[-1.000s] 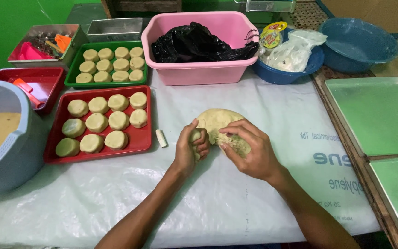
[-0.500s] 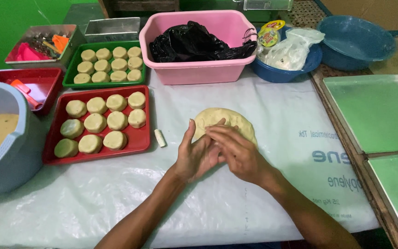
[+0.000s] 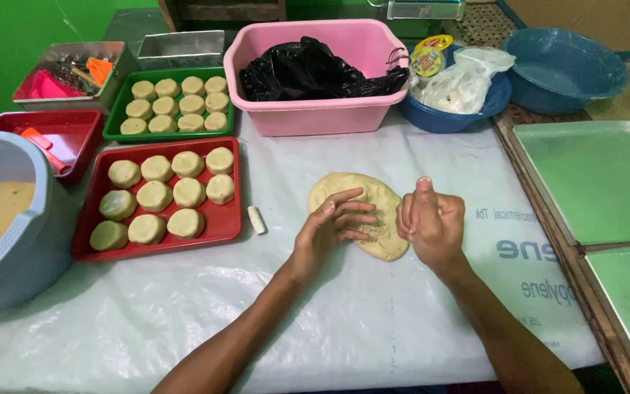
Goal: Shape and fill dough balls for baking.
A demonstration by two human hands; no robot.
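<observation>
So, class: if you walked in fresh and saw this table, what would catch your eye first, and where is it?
First, the flat oval of pale dough at the middle of the white sheet, with the left hand spread on it and the right hand upright at its edge. Next, the red tray of round dough pieces to the left, and the pink tub holding a black bag behind.

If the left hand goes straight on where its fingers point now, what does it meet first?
Probably the right hand. The left hand lies on the flat dough, fingers pointing right across it, and the right hand stands at the dough's far edge.
</observation>
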